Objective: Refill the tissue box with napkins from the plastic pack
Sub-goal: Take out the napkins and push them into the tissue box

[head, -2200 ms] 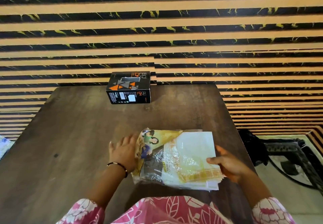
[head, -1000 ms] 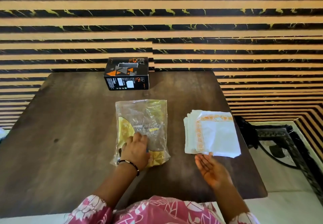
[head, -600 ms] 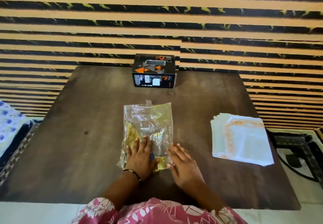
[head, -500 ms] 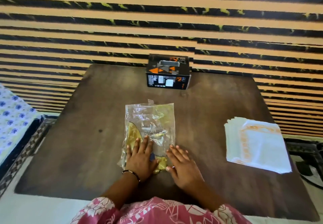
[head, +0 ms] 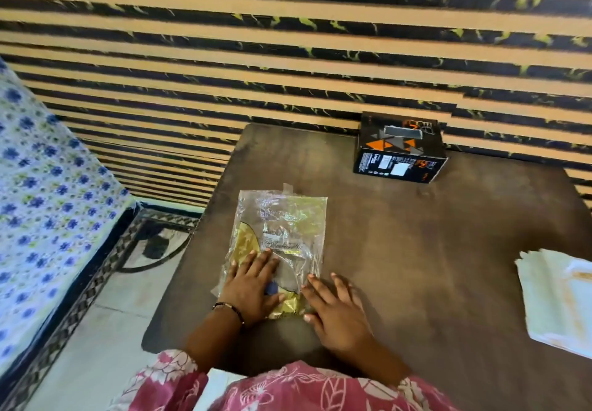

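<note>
Leftmost, a bed [head: 48, 212] with blue-flowered cover beside the dark worktop [head: 416, 250]. Plastic pack [head: 282, 231] lies flat and emptied near the worktop's left-front. Left hand [head: 253, 285] presses palm-down on its near end, fingers spread, grip released. Right hand [head: 336, 308] lies flat just beside it, fingertips touching the pack's near right corner, grip also released. Black tissue box [head: 400, 151] stands at the far edge, upright. Napkins [head: 560, 305] stacked at the right edge, well apart from the box
</note>
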Action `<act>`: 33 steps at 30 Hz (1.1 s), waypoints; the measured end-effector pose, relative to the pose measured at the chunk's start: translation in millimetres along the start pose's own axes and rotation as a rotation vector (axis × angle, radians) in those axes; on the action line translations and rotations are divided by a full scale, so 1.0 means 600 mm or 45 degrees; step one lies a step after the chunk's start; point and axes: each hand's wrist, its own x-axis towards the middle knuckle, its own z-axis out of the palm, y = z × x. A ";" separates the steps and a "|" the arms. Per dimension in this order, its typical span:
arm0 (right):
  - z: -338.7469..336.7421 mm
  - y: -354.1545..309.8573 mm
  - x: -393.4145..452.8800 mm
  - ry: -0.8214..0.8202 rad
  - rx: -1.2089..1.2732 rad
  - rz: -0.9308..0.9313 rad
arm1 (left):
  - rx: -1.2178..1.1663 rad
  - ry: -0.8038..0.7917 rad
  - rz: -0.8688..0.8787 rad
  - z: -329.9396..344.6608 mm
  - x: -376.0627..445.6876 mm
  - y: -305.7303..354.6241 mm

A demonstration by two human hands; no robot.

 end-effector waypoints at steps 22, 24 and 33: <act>-0.132 0.179 0.006 0.277 1.019 0.240 | -0.576 0.190 0.148 -0.106 0.104 0.184; -0.161 0.221 0.019 0.276 1.035 0.408 | -0.698 0.226 0.112 -0.120 0.144 0.219; -0.250 0.410 0.131 0.461 1.341 0.820 | -1.267 0.143 -0.219 -0.174 0.317 0.333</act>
